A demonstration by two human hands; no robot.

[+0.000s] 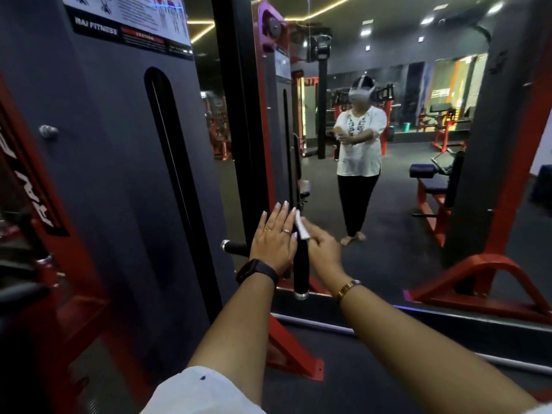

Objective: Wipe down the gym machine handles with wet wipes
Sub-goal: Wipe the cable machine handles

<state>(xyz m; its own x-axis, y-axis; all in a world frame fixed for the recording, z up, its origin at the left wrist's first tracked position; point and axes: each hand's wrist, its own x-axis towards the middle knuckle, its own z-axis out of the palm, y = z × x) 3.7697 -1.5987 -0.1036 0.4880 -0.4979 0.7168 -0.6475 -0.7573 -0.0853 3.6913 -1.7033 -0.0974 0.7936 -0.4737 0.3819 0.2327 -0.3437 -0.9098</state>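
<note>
In the lower middle of the frame, our left hand point(273, 239) lay spread with its fingers straight, gripping nothing, over the spot where two black handles met. Whether the palm pressed on the bar beneath, we could not tell. Just to its right, our right hand point(324, 249) pinched a small folded white wet wipe point(301, 229) between thumb and fingertips, the remaining fingers curled in. The wipe stood at the top of the upright handle point(300, 268), close against the little-finger edge of the left hand. That handle ran down the frame to a chrome cap point(301, 295). The side handle point(236, 248) stuck out leftward from under the left hand, just in front of the grey shroud point(104, 144) that filled the left half of the frame. We wore a black watch point(257, 271) on the left wrist and a gold bracelet point(348, 289) on the right. At the upper left a placard point(128, 22) read RAJ FITNESS. A red frame foot point(298, 363) rested on the dark floor below the handles. Across the right half stood a mirror point(403, 249), which showed a person in a white top point(360, 150) and a headset with both arms stretched out, and a padded bench point(430, 186) further right.
</note>
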